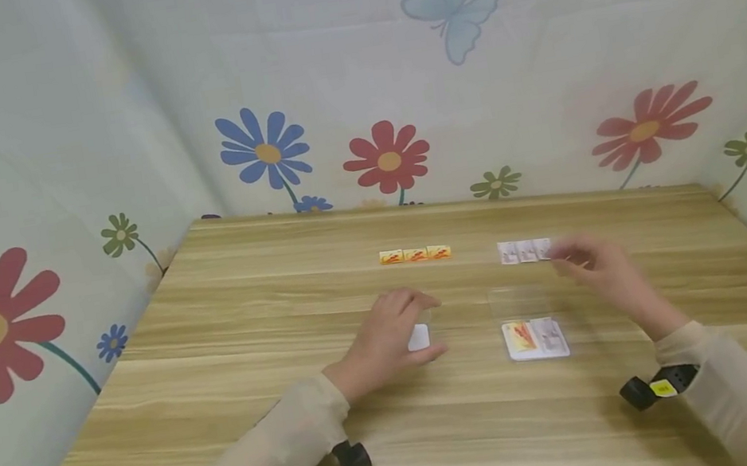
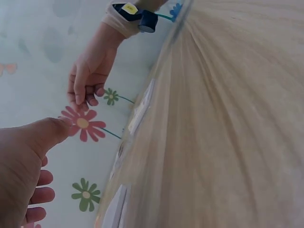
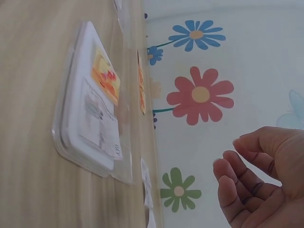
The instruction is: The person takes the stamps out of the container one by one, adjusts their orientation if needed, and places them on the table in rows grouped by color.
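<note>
My left hand (image 1: 389, 335) hovers over a small white case (image 1: 420, 337), its thumb and fingers spread on either side and hiding part of it. The left wrist view shows nothing between thumb and fingers. To the right, a second white case (image 1: 537, 356) lies with its clear lid (image 1: 517, 300) folded back. An orange-yellow card (image 3: 105, 76) and a pale printed card (image 3: 99, 118) lie side by side in it. My right hand (image 1: 604, 271), fingers loosely bent and holding nothing, is raised beside the right end of a row of pale printed cards (image 1: 524, 251).
A row of three orange-yellow cards (image 1: 415, 255) lies farther back, left of the pale row. The wood-grain table (image 1: 246, 300) reaches back to a flower-printed curtain (image 1: 317, 48), which also hangs along both sides.
</note>
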Available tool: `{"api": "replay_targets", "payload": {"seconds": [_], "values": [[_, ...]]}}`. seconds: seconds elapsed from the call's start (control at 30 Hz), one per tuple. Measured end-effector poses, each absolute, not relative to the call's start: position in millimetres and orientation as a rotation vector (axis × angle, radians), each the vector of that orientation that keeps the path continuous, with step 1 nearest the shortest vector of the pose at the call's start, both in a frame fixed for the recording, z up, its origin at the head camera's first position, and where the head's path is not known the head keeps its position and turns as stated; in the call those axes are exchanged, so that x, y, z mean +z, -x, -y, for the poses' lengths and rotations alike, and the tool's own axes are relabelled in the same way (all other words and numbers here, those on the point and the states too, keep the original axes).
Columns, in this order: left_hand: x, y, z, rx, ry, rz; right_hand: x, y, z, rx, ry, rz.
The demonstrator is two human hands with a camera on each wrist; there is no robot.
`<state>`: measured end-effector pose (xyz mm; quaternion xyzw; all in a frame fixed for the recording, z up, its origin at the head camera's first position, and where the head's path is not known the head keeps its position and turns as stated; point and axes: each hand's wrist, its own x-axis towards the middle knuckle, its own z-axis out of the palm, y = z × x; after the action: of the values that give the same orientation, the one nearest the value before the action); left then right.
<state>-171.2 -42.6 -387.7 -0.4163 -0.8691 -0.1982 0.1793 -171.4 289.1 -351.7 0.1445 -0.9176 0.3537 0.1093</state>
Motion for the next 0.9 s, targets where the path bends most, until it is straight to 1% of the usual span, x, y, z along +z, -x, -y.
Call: {"api": "replay_targets", "payload": {"seconds": [0.13,0.37,0.57,0.9], "values": [[-392,171,37,-0.505,1.23,2.414,-358,169,-284,1.059,-0.454,2.682],[-397,170,26,-0.488,1.274,2.426,-369,161,-278,1.084,-0.419,2.735],[-402,167,16,-0.49,1.314,2.422,-380,160,-278,1.101,-0.47,2.738],[-405,165,6,-0.47,1.3,2.46,-381,152,-274,1.087,-0.455,2.834]]}}
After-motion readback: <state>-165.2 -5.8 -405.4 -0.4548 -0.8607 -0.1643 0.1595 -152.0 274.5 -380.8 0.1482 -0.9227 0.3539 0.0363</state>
